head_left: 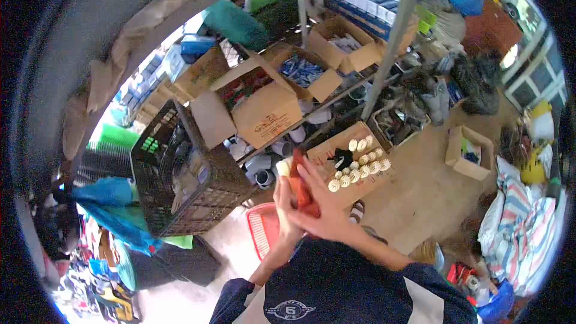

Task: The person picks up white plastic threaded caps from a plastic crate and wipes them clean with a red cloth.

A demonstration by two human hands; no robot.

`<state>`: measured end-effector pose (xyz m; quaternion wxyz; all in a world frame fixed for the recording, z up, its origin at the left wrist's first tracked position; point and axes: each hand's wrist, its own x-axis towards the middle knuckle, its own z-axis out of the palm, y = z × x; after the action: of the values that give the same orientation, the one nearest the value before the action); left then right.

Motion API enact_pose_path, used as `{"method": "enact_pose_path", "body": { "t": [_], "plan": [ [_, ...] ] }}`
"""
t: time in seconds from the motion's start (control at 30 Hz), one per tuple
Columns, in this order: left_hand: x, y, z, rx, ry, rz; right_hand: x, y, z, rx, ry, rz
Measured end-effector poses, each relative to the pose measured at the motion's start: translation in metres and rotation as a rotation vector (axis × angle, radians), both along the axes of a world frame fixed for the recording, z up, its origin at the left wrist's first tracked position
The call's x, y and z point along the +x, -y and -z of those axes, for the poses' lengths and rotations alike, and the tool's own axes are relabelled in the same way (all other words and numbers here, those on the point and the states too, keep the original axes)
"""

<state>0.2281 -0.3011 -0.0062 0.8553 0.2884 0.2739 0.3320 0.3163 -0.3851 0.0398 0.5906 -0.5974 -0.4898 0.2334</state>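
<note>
My left hand (287,207) is closed round a cream-coloured piece (284,168), whose top shows above the fingers. A crumpled red cloth (305,199) lies between my two palms. Against that cloth my right hand (327,207) presses from the other side, thumb and fingers gripping it. Just beyond the hands, rows of cream ridged pieces (355,176) stand on a flat cardboard box (369,187). A small black object (342,158) lies beside them. Below my left hand is a red plastic basket (258,234), partly covered by my forearm.
A black crate (192,186) stands at left. Open cartons sit on a rack behind, one with red contents (267,117), another with blue-and-white packets (302,72). A metal post (393,42) rises at the rack. A small carton (469,153) and striped sacks (519,228) are at right.
</note>
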Motion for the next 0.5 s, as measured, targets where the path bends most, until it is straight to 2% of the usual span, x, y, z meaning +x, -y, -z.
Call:
{"method": "enact_pose_path", "body": {
  "t": [0.03, 0.13, 0.2, 0.23, 0.27, 0.33, 0.4, 0.47, 0.5],
  "plan": [
    [0.0, -0.01, 0.003, 0.143, -0.019, -0.121, -0.01, 0.002, 0.006, -0.032, 0.123, -0.024],
    [-0.025, -0.022, -0.002, 0.145, -0.113, -0.293, -0.028, 0.003, 0.015, -0.096, 0.145, -0.199],
    [-0.041, -0.017, 0.017, 0.066, -0.095, -0.285, -0.026, -0.01, 0.014, -0.047, 0.12, -0.237],
    [-0.041, -0.002, -0.013, 0.09, -0.114, -0.26, -0.023, -0.021, 0.01, -0.019, 0.11, -0.245],
    [-0.046, 0.005, -0.008, 0.004, -0.158, -0.236, -0.021, -0.032, 0.005, 0.01, 0.102, -0.25],
    [-0.048, 0.011, -0.01, -0.059, 0.01, -0.313, -0.024, -0.048, -0.006, -0.044, -0.026, -0.344],
    [-0.066, -0.003, 0.002, 0.057, -0.104, -0.327, -0.038, -0.05, -0.001, -0.055, -0.017, -0.316],
    [-0.08, -0.019, 0.007, 0.199, -0.292, -0.381, -0.051, -0.038, 0.013, -0.074, 0.169, -0.364],
    [-0.084, -0.027, 0.002, 0.271, -0.267, -0.476, -0.058, -0.029, 0.018, -0.129, 0.071, -0.455]
  ]
}}
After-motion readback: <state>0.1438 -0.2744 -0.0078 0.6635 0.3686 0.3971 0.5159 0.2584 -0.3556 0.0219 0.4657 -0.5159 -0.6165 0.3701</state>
